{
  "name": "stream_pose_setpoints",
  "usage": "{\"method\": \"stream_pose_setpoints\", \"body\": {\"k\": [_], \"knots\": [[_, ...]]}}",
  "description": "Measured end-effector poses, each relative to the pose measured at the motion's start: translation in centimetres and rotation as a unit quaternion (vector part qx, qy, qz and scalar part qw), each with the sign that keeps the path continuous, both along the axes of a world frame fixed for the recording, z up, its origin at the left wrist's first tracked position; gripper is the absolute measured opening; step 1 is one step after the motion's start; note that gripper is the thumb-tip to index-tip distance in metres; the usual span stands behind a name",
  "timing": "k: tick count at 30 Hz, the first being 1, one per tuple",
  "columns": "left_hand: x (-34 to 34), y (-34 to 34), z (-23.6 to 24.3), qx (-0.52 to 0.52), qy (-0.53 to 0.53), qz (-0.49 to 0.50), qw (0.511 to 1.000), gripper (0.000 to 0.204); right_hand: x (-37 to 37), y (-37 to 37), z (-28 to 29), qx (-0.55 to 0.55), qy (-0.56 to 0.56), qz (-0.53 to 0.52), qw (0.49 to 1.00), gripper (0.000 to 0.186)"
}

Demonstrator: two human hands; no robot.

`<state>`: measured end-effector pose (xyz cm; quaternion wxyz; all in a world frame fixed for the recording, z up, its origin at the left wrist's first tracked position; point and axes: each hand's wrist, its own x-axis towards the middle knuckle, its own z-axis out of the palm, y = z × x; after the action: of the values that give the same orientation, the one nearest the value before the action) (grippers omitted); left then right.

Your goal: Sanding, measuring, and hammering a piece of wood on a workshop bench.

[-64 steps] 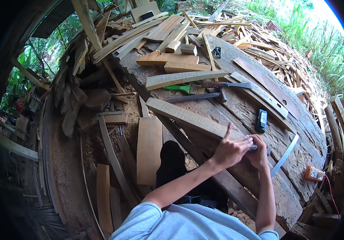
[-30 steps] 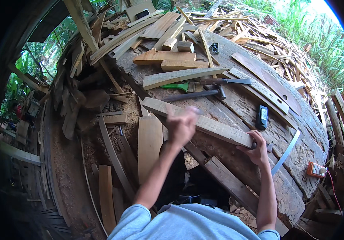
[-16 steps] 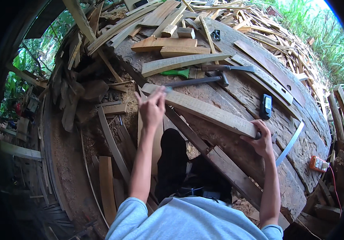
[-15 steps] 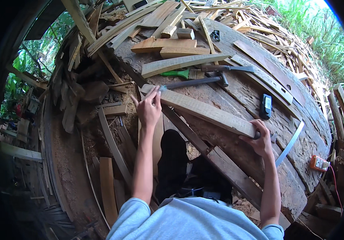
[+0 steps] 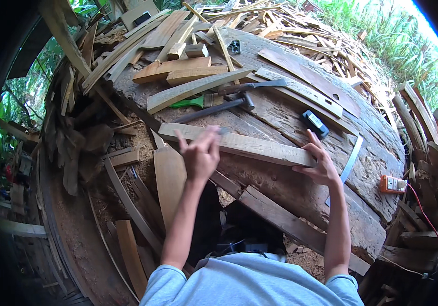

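Where the worktop (image 5: pixel 275 191) nears the person, a long wooden bar (image 5: pixel 267 148) lies slantwise, its farther end to the left and its nearer end to the right. It is pale, greyish tan, squared in section, with a rough-looking upper face, fine marks across the grain and a narrower side face toward the person. Its left end is blunt; fingers partly cover the right one. The right hand (image 5: pixel 323 163) is clamped on that end, thumb on the near side and fingers on the far side. The left hand (image 5: pixel 201 153) is blurred over the bar's left part, a small greyish thing (image 5: pixel 222 131) at its fingertips; I cannot tell whether they grip it. Beyond lie a hammer (image 5: pixel 214 109) and a green-handled brush (image 5: pixel 188 102).
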<state>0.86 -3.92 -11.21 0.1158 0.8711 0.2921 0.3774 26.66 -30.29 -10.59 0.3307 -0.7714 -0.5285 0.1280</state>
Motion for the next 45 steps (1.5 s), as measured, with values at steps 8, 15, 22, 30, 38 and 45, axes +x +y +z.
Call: {"method": "stream_pose_setpoints", "body": {"k": [8, 15, 22, 30, 38, 45], "knots": [[-2.0, 0.4, 0.7, -0.008, 0.046, 0.014, 0.999, 0.020, 0.6, -0.5, 1.4, -0.086, -0.031, -0.054, 0.994, 0.060], [5.8, -8.4, 0.2, -0.046, 0.019, -0.186, 0.981, 0.019, 4.7, 0.9, 2.6, 0.054, -0.046, -0.134, 0.988, 0.051], [0.9, -2.9, 0.4, 0.009, 0.042, -0.100, 0.994, 0.018, 8.5, -2.5, 0.4, -0.017, -0.252, -0.164, 0.954, 0.047], [-7.5, 5.7, -0.4, 0.005, 0.088, 0.048, 0.995, 0.028, 14.8, -13.1, 1.7, -0.300, -0.192, -0.520, 0.777, 0.054], [1.7, -3.6, 0.8, -0.012, -0.006, -0.099, 0.995, 0.018, -5.0, 1.3, 1.7, -0.107, -0.072, -0.083, 0.988, 0.071], [-0.9, -1.3, -0.6, 0.011, -0.003, -0.091, 0.996, 0.019, -4.8, 2.7, 2.5, 0.024, -0.145, -0.009, 0.989, 0.049]]}}
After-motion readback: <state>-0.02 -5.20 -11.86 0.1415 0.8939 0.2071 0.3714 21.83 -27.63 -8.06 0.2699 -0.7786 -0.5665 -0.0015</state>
